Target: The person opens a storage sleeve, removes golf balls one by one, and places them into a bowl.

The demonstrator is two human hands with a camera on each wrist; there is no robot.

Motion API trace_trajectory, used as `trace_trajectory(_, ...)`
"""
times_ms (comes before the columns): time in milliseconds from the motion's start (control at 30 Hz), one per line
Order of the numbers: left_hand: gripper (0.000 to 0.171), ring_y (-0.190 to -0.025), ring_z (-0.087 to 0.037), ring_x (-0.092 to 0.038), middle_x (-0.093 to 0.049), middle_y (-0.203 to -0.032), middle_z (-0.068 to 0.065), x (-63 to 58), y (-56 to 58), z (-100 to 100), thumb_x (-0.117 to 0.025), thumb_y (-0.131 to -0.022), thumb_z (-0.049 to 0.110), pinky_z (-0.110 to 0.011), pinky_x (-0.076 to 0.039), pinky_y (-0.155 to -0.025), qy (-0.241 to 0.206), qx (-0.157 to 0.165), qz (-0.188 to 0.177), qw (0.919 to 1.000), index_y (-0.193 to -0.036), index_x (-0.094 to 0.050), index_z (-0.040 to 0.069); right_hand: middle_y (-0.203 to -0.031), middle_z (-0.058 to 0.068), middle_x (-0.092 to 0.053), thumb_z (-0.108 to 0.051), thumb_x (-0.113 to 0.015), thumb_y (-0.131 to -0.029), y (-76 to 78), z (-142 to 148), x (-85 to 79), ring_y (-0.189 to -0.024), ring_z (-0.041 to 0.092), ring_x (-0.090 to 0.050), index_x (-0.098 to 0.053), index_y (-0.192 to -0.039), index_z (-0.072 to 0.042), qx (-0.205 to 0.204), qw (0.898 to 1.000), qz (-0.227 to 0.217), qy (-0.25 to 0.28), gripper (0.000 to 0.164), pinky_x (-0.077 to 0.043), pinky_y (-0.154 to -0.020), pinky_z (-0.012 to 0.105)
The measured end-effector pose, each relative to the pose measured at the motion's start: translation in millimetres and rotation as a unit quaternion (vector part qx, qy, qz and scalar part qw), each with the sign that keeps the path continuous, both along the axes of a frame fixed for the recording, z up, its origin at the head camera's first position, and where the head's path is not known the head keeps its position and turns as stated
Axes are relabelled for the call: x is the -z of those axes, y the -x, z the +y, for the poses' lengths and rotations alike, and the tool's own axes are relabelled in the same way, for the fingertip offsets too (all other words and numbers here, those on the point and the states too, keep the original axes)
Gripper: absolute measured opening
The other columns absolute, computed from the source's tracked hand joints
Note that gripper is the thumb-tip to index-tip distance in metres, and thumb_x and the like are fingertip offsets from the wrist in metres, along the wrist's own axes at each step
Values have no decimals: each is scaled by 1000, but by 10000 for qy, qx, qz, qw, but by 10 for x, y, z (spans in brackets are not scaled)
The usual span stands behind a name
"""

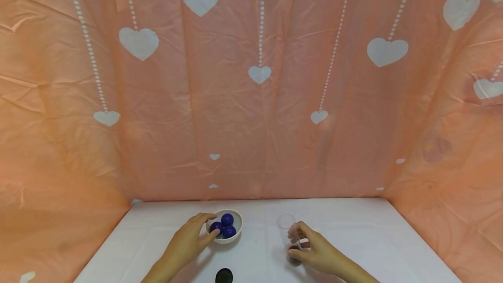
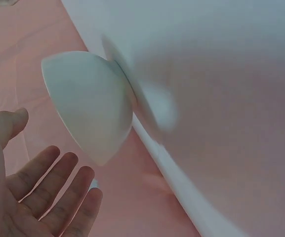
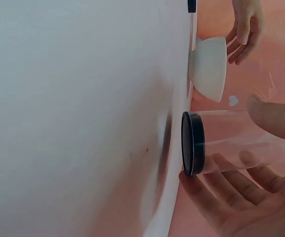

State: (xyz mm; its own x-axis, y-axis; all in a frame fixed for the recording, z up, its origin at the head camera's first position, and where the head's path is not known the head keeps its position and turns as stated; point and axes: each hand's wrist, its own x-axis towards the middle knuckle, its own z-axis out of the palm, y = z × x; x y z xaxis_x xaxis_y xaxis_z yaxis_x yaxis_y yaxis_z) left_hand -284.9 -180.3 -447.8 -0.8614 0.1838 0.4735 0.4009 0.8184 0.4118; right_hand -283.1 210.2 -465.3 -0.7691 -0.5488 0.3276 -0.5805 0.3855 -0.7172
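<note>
A small white bowl [image 1: 225, 241] holds several shiny dark blue balls [image 1: 229, 232]. Beside its left rim is my left hand [image 1: 187, 239], thumb and fingers spread and nothing gripped; in the left wrist view the same hand [image 2: 43, 197] has its palm towards the bowl [image 2: 88, 103]. My right hand [image 1: 316, 248] is curled round a clear tube-shaped container [image 3: 226, 138], which has a black base [image 3: 193, 143]. In the right wrist view the thumb lies on one side of the container and the fingers on the other. The container's round upper rim [image 1: 286, 215] shows above the hand.
A black round lid [image 1: 224, 275] lies at the front of the white table [image 1: 255, 265], between the two arms. Orange cloth with white hearts [image 1: 235, 121] hangs behind the table and along both sides.
</note>
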Motion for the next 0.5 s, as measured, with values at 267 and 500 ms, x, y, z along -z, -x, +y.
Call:
trace_trajectory(267,41,-125,-27,-68,-72,-129,2,22,-27,-105,-83,-94,39,-52,-58,-102,290,-18,180,9994,-128,-72,18,-116,15,-62,-21,-77,-101,-2,45,35,-111,28,-70,-51,-124,-4,-279,9995,-129,122,38,-63,-98,38)
trace_trajectory(500,45,-124,-28,-68,-72,-130,1,38,-36,-187,-84,-92,39,-53,-59,-100,431,18,317,9986,-129,-73,15,-115,16,-62,-20,-76,-101,-14,115,71,-109,23,-69,-50,-124,-2,-437,9989,12,147,38,-63,-97,39)
